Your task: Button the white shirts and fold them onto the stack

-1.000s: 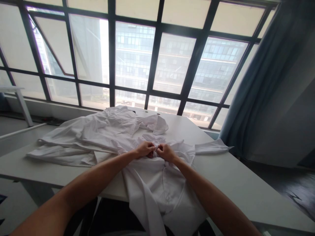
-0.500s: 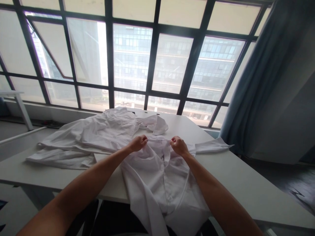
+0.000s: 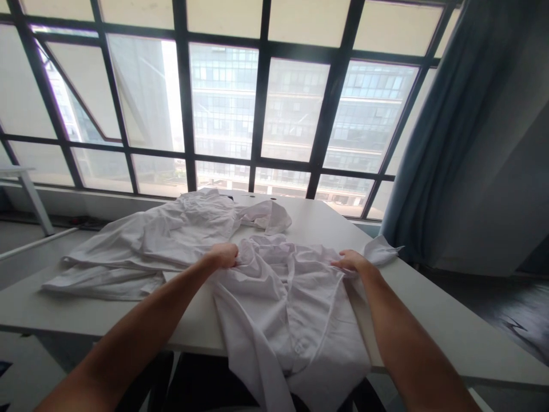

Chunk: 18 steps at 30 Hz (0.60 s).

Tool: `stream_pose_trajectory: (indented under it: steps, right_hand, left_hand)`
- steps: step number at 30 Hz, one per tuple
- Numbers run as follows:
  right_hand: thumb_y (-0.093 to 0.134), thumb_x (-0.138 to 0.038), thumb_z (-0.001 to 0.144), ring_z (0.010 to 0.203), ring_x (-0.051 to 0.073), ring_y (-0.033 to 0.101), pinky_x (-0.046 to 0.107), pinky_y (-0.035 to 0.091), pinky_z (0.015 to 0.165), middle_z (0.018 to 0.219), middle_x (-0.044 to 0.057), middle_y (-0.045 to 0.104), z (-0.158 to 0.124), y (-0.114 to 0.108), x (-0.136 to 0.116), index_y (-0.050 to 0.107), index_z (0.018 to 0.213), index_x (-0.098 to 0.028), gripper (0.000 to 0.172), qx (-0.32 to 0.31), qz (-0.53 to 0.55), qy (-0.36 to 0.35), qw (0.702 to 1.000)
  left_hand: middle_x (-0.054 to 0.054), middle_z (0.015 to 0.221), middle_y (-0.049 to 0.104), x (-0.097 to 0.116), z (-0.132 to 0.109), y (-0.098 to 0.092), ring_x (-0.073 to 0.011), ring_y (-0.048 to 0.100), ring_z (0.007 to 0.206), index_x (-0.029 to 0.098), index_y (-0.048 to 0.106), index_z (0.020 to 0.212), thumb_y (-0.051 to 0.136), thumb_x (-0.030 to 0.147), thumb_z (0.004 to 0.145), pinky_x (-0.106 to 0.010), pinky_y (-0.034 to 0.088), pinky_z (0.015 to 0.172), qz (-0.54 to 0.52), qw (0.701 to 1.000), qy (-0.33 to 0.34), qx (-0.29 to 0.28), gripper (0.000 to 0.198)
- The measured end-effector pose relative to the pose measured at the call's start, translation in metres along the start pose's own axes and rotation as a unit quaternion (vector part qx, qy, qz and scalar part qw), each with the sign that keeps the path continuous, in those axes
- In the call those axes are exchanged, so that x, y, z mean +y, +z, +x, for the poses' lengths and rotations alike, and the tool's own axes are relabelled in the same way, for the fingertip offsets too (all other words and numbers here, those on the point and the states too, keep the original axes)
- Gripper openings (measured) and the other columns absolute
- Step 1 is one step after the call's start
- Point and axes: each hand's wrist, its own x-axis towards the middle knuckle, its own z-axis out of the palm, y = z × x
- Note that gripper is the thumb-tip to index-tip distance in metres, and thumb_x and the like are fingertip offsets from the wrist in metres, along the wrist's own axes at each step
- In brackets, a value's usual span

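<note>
A white shirt (image 3: 291,309) lies on the white table (image 3: 429,326) in front of me, its lower part hanging over the near edge. My left hand (image 3: 223,255) is closed on the shirt's left shoulder. My right hand (image 3: 350,262) grips the cloth at the right shoulder, beside the sleeve (image 3: 380,249) that points toward the right. The collar area between the hands is bunched into folds.
A second white garment (image 3: 150,243) lies spread on the table's left and far side. A large grid window (image 3: 257,103) stands behind the table. A blue curtain (image 3: 433,143) hangs at the right. Another table's leg (image 3: 30,194) shows at far left.
My hands were together at the collar a second ago. They have moved apart, left hand leftward and right hand rightward, spreading the shirt's shoulders across the table.
</note>
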Motion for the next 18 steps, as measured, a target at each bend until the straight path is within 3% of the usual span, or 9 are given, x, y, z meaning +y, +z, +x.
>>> stream_pose_trajectory:
  steps: [2, 4, 7, 9, 10, 12, 15, 17, 18]
  right_hand:
    - [0.082, -0.034, 0.063, 0.076, 0.028, 0.067, 0.036, 0.052, 0.067, 0.077, 0.013, 0.07, -0.007, -0.006, 0.0, 0.069, 0.073, -0.014, 0.026, -0.058, 0.022, 0.019, 0.998]
    - [0.077, -0.035, 0.068, 0.066, 0.023, 0.062, 0.033, 0.048, 0.059, 0.067, 0.008, 0.064, -0.017, -0.011, -0.008, 0.064, 0.068, -0.015, 0.024, -0.133, 0.05, 0.023, 0.99]
    - [0.071, -0.035, 0.071, 0.057, 0.015, 0.054, 0.026, 0.042, 0.052, 0.064, 0.002, 0.058, -0.035, -0.02, -0.029, 0.062, 0.069, -0.016, 0.022, -0.243, 0.085, -0.043, 0.965]
    - [0.069, -0.036, 0.073, 0.061, 0.013, 0.054, 0.023, 0.041, 0.053, 0.075, 0.002, 0.061, -0.05, -0.025, -0.046, 0.065, 0.083, -0.016, 0.023, -0.332, 0.109, -0.139, 0.927]
    - [0.069, -0.039, 0.073, 0.065, 0.013, 0.056, 0.023, 0.042, 0.055, 0.084, 0.003, 0.064, -0.058, -0.026, -0.056, 0.066, 0.092, -0.016, 0.03, -0.352, 0.107, -0.171, 0.914]
    - [0.072, -0.042, 0.071, 0.077, 0.017, 0.061, 0.025, 0.046, 0.062, 0.099, 0.007, 0.066, -0.075, -0.026, -0.076, 0.066, 0.107, -0.017, 0.044, -0.329, 0.068, -0.209, 0.919]
    - [0.067, -0.04, 0.077, 0.082, 0.021, 0.064, 0.028, 0.047, 0.067, 0.095, 0.009, 0.069, -0.093, -0.02, -0.104, 0.069, 0.098, -0.017, 0.031, -0.259, -0.007, -0.242, 0.935]
    - [0.064, -0.035, 0.081, 0.073, 0.019, 0.064, 0.026, 0.047, 0.063, 0.081, 0.005, 0.069, -0.097, -0.016, -0.122, 0.068, 0.09, -0.017, 0.02, -0.313, -0.022, -0.259, 0.913]
    - [0.063, -0.032, 0.082, 0.067, 0.017, 0.064, 0.025, 0.047, 0.06, 0.073, 0.002, 0.066, -0.094, -0.014, -0.13, 0.067, 0.089, -0.018, 0.017, -0.369, -0.019, -0.256, 0.893]
  left_hand:
    - [-0.009, 0.097, 0.074, -0.002, -0.007, -0.015, -0.0224, 0.066, 0.085, 0.018, 0.075, 0.09, 0.066, 0.026, 0.074, -0.026, 0.047, 0.07, 0.005, 1.0, 0.007, 0.014, 0.02]
    - [-0.007, 0.09, 0.072, -0.018, -0.023, -0.04, -0.0197, 0.062, 0.078, 0.018, 0.073, 0.088, 0.063, 0.034, 0.077, -0.025, 0.045, 0.066, -0.029, 0.998, 0.03, 0.052, 0.022]
    - [-0.003, 0.077, 0.065, -0.064, -0.059, -0.087, -0.0163, 0.055, 0.07, 0.017, 0.068, 0.078, 0.061, 0.054, 0.078, -0.024, 0.043, 0.063, -0.116, 0.986, 0.061, 0.1, 0.038]
    - [0.0, 0.073, 0.059, -0.105, -0.085, -0.118, -0.014, 0.052, 0.069, 0.016, 0.063, 0.074, 0.059, 0.064, 0.075, -0.023, 0.043, 0.065, -0.162, 0.981, 0.063, 0.091, 0.048]
    - [0.001, 0.072, 0.058, -0.126, -0.094, -0.131, -0.0136, 0.051, 0.07, 0.016, 0.061, 0.073, 0.058, 0.068, 0.073, -0.023, 0.043, 0.066, -0.179, 0.979, 0.048, 0.081, 0.052]
    - [0.001, 0.076, 0.059, -0.167, -0.105, -0.151, -0.0151, 0.054, 0.075, 0.016, 0.063, 0.079, 0.056, 0.07, 0.072, -0.025, 0.045, 0.07, -0.196, 0.979, -0.02, 0.045, 0.055]
    - [0.001, 0.067, 0.055, -0.224, -0.097, -0.163, -0.0145, 0.053, 0.067, 0.016, 0.062, 0.075, 0.061, 0.07, 0.066, -0.026, 0.046, 0.066, -0.178, 0.976, -0.129, -0.006, 0.055]
    - [0.0, 0.06, 0.053, -0.258, -0.082, -0.162, -0.0156, 0.053, 0.061, 0.016, 0.063, 0.074, 0.067, 0.068, 0.06, -0.028, 0.049, 0.064, -0.16, 0.967, -0.191, -0.05, 0.053]
    - [0.0, 0.056, 0.052, -0.274, -0.072, -0.161, -0.0171, 0.054, 0.06, 0.016, 0.064, 0.073, 0.07, 0.067, 0.058, -0.031, 0.05, 0.063, -0.149, 0.964, -0.215, -0.039, 0.053]
